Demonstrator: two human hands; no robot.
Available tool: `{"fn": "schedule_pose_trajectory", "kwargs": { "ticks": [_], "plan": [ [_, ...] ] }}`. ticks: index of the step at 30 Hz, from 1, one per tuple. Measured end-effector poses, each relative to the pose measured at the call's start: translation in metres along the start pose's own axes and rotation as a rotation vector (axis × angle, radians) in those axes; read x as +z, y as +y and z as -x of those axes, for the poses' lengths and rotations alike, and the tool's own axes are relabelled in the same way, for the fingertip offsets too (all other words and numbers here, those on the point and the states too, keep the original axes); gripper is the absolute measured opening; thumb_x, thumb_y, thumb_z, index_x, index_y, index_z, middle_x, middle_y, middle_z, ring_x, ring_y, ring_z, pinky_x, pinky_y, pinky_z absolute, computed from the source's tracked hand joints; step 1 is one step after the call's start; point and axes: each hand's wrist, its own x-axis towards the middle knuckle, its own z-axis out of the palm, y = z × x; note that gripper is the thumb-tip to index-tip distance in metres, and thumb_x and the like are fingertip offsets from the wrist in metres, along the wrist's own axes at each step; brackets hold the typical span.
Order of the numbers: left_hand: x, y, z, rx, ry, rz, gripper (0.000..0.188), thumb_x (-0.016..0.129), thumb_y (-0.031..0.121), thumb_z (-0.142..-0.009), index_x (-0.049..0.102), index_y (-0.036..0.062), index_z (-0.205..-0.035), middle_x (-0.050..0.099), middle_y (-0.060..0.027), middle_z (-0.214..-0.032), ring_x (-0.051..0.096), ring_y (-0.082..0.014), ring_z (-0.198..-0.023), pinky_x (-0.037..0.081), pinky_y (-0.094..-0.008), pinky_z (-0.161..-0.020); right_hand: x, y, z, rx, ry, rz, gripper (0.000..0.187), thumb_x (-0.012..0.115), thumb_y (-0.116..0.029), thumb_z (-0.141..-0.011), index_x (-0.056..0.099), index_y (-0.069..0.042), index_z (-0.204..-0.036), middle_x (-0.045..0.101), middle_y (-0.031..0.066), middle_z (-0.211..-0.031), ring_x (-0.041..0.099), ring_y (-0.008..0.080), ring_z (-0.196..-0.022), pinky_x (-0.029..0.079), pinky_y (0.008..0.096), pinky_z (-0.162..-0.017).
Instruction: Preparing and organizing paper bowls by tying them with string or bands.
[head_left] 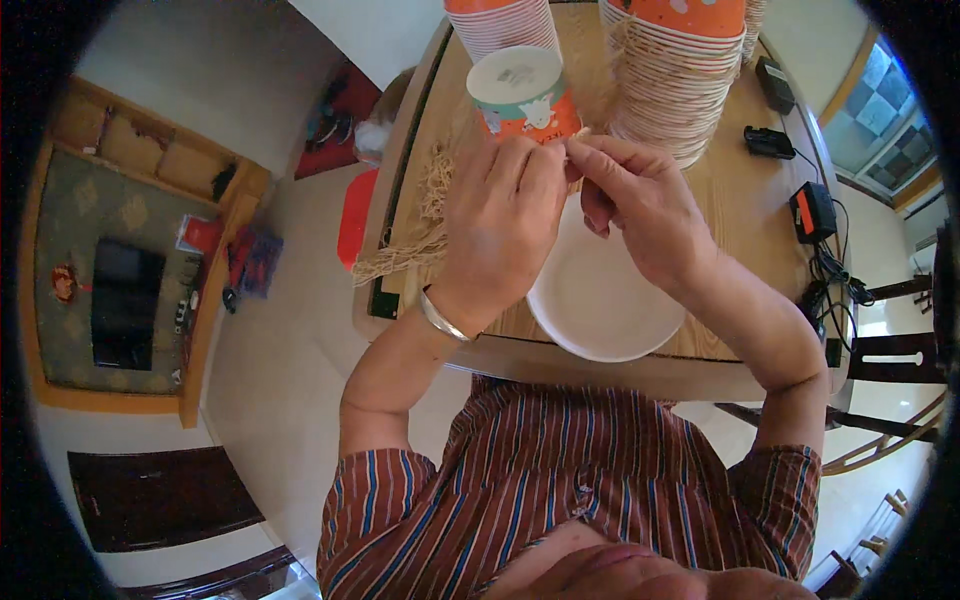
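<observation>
My left hand (pixel 508 215), with a silver bangle at its wrist, and my right hand (pixel 650 200) meet over the table, fingertips pinched together. Something small and pale shows at the fingertips, too small to make out. Just behind them an orange, green and white paper cup (pixel 518 95) stands upside down, its bottom facing up. Below my right hand lies a round white dish (pixel 605 310), partly covered by the hands. Beside my left hand, tangled tan string (pixel 435 185) spreads along the table's left side.
Stacked orange-and-white paper cups (pixel 500 30) stand at the back left. A taller stack (pixel 675 90) at the back right has tan string hanging over it. Black devices (pixel 768 142) and cables (pixel 828 280) line the table's right edge. A red object (pixel 357 215) sits beyond the left edge.
</observation>
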Motion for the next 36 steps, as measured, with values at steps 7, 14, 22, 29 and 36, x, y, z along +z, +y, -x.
{"fn": "schedule_pose_trajectory", "kwargs": {
  "ticks": [7,14,22,29,36],
  "plan": [
    [0.008,-0.002,0.009,0.13,0.093,-0.049,0.021,0.068,0.004,-0.075,0.061,0.0025,-0.095,0.052,-0.0055,-0.08,0.055,-0.0226,-0.073,0.045,-0.036,-0.066,0.0,0.004,-0.001,0.078,0.03,-0.222,0.023,0.063,-0.024,-0.094,0.069,-0.003,-0.098,0.058,-0.0027,-0.071,0.048,0.0054,-0.055,0.038,0.0207,-0.049],
    [0.009,-0.003,0.012,0.156,0.1,-0.037,0.02,0.068,0.004,-0.076,0.062,0.0015,-0.095,0.053,-0.0055,-0.079,0.055,-0.0221,-0.073,0.046,-0.0359,-0.066,-0.003,0.009,-0.008,0.071,0.021,-0.296,0.018,0.062,-0.021,-0.094,0.068,-0.004,-0.097,0.06,-0.0022,-0.076,0.05,0.0058,-0.058,0.039,0.0204,-0.05],
    [0.004,-0.008,0.017,-0.031,0.036,0.107,0.017,0.069,0.003,-0.078,0.061,0.0026,-0.093,0.058,-0.0083,-0.085,0.059,-0.0246,-0.078,0.047,-0.036,-0.071,-0.002,0.002,-0.009,-0.033,0.005,-0.137,0.013,0.06,-0.019,-0.095,0.065,-0.008,-0.096,0.054,-0.0028,-0.067,0.047,0.0049,-0.052,0.038,0.0206,-0.048],
    [-0.027,-0.03,0.002,-0.635,-0.139,0.842,0.038,0.056,0.036,-0.097,0.061,0.0004,-0.084,0.052,0.002,-0.064,0.048,-0.0045,-0.063,0.039,-0.0224,-0.055,0.008,-0.009,0.003,-0.196,-0.107,0.405,0.01,0.056,-0.012,-0.096,0.061,-0.004,-0.098,0.057,0.0032,-0.071,0.054,0.0074,-0.057,0.046,0.0254,-0.051],
    [-0.035,-0.029,0.0,-0.601,-0.34,0.906,0.041,0.061,0.038,-0.094,0.063,0.0009,-0.075,0.05,0.0026,-0.06,0.045,-0.0041,-0.059,0.036,-0.0221,-0.052,0.013,-0.002,0.002,-0.512,-0.213,0.735,0.01,0.06,-0.007,-0.09,0.059,-0.002,-0.099,0.06,0.0154,-0.079,0.064,0.0319,-0.074,0.051,0.0377,-0.064]
  ]
}}
